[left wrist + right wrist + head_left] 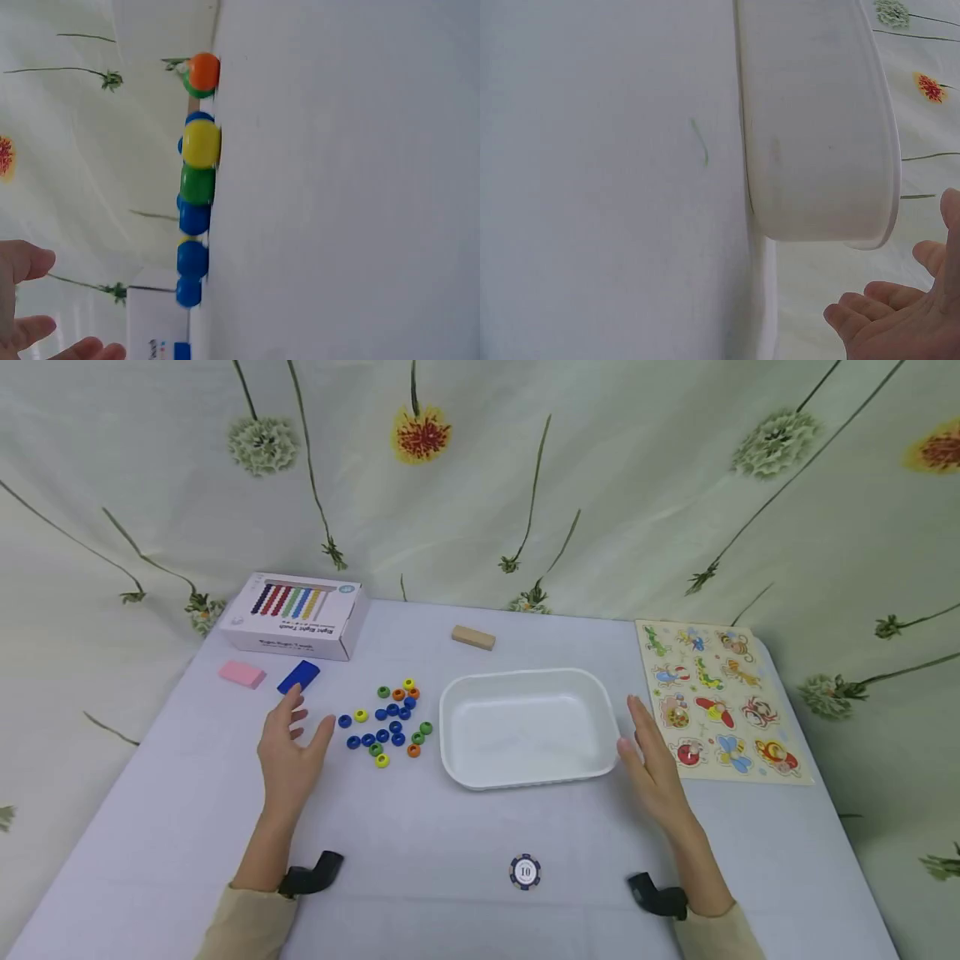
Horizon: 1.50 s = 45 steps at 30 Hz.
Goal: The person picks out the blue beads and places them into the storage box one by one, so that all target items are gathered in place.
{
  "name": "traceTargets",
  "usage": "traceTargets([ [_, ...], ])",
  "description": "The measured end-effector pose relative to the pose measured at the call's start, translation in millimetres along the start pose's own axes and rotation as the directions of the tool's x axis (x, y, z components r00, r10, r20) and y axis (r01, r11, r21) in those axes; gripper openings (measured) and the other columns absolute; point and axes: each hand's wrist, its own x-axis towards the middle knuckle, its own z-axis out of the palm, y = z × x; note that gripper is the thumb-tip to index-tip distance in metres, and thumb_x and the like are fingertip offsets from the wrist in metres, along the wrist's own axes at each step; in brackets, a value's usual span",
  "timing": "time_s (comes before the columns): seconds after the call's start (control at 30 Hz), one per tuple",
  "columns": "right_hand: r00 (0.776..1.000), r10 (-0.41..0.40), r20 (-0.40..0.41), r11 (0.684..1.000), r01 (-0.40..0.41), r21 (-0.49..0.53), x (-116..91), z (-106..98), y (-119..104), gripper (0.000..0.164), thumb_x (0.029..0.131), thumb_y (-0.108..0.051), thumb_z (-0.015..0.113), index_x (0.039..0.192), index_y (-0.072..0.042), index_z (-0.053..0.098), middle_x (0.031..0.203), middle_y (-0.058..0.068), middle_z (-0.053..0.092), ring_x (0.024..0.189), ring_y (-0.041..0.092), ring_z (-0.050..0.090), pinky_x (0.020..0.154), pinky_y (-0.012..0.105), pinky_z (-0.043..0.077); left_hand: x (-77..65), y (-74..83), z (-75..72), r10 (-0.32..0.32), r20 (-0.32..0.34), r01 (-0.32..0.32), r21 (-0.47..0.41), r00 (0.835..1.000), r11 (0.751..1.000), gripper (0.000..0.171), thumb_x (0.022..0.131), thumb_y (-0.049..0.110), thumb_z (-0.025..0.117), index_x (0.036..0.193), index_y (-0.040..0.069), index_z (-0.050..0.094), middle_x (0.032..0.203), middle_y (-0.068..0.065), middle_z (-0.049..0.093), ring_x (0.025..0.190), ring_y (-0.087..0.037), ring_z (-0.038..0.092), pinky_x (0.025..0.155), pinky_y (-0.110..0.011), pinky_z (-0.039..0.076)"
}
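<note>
My left hand (291, 755) is at the left of the table, thumb and fingers spread apart with nothing between them. Just right of it lie loose blue, green, yellow and orange beads (382, 736); the left wrist view shows them lined up, a yellow bead (201, 144) among them. A blue block (298, 677) lies just beyond its fingertips. My right hand (656, 770) holds nothing, its fingers extended beside the right end of a white tray (528, 781). In the right wrist view the tray's wall (821, 150) rises close to the fingers.
Farther left are a pink block (242, 674) and a white box (300, 643) with a bead picture. A wooden block (473, 637) lies behind the tray. An insect picture board (712, 702) is at the right. A poker chip (525, 872) marked 10 lies near the front.
</note>
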Motion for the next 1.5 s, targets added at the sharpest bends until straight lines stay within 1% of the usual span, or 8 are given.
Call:
traceTargets([
  [0.17,0.998,0.07,0.009,0.979,-0.07,0.192,0.0,5.4,-7.6,0.05,0.095,-0.012,0.037,0.141,-0.018,0.02,0.147,0.004,0.02,0.133,0.025,0.023,0.102,0.02,0.027,3.2,-13.6,17.8,-0.185,0.038,0.189,-0.188,0.982,0.964,0.056,0.081,0.026,0.064,0.132,0.021,0.041,0.121,-0.008,0.051,0.106,-0.017,0.05,0.086,-0.023,0.043],
  [0.27,0.992,0.122,0.019,0.945,-0.123,0.304,-1.5,9.3,-13.3,0.048,0.096,-0.014,0.034,0.142,-0.017,0.019,0.146,0.007,0.022,0.133,0.025,0.023,0.096,0.008,0.025,3.9,-13.4,20.5,-0.246,0.067,0.255,-0.216,0.967,0.943,0.057,0.08,0.024,0.065,0.131,0.018,0.041,0.12,-0.007,0.051,0.104,-0.019,0.05,0.083,-0.019,0.043],
  [0.57,0.971,0.236,0.028,0.868,-0.224,0.443,-3.9,16.8,-5.3,0.045,0.097,-0.022,0.031,0.142,-0.02,0.021,0.141,0.011,0.032,0.13,0.024,0.029,0.094,0.009,0.028,2.8,-21.0,29.1,-0.402,0.125,0.413,-0.077,0.907,0.908,0.055,0.08,0.036,0.062,0.13,0.025,0.043,0.124,0.001,0.048,0.103,-0.013,0.049,0.087,-0.024,0.043],
  [0.67,0.966,0.257,0.039,0.856,-0.246,0.455,-3.5,18.1,-2.3,0.046,0.097,-0.025,0.03,0.142,-0.018,0.021,0.139,0.012,0.034,0.129,0.023,0.03,0.097,0.012,0.028,3.0,-20.4,29.5,-0.412,0.136,0.418,-0.023,0.901,0.908,0.053,0.081,0.034,0.062,0.129,0.023,0.044,0.122,-0.002,0.047,0.104,-0.015,0.047,0.089,-0.03,0.042],
  [0.9,0.963,0.267,0.045,0.863,-0.26,0.434,-2.4,20.4,1.3,0.045,0.097,-0.029,0.029,0.141,-0.019,0.024,0.142,0.004,0.032,0.132,0.017,0.026,0.107,0.036,0.02,4.7,-20.3,35.0,-0.384,0.129,0.379,0.065,0.914,0.923,0.041,0.082,0.026,0.062,0.12,0.011,0.054,0.122,-0.006,0.044,0.104,-0.019,0.046,0.089,-0.033,0.041],
  [1.27,0.961,0.272,0.046,0.859,-0.264,0.439,-2.3,20.4,3.0,0.042,0.097,-0.03,0.029,0.139,-0.025,0.028,0.143,-0.004,0.03,0.132,0.012,0.024,0.106,0.026,0.021,4.3,-17.5,41.0,-0.365,0.059,0.359,0.092,0.929,0.929,0.03,0.083,0.02,0.059,0.111,0.007,0.061,0.114,-0.007,0.049,0.099,-0.019,0.048,0.083,-0.031,0.042],
  [1.4,0.964,0.261,0.05,0.861,-0.256,0.439,-1.3,20.4,1.9,0.043,0.097,-0.03,0.03,0.14,-0.022,0.027,0.144,-0.002,0.029,0.132,0.014,0.025,0.103,0.02,0.023,6.3,-2.1,39.0,-0.342,0.058,0.337,0.077,0.938,0.938,0.029,0.083,0.023,0.059,0.11,0.011,0.061,0.099,-0.006,0.056,0.087,-0.016,0.05,0.069,-0.026,0.042],
  [1.5,0.967,0.251,0.053,0.862,-0.248,0.442,-0.3,20.9,1.2,0.044,0.097,-0.028,0.031,0.14,-0.02,0.027,0.144,-0.001,0.029,0.132,0.016,0.025,0.103,0.021,0.025,10.1,26.7,41.5,-0.288,0.133,0.284,0.047,0.948,0.958,0.031,0.082,0.029,0.061,0.109,0.014,0.061,0.094,-0.003,0.059,0.082,-0.013,0.05,0.06,-0.028,0.043],
])
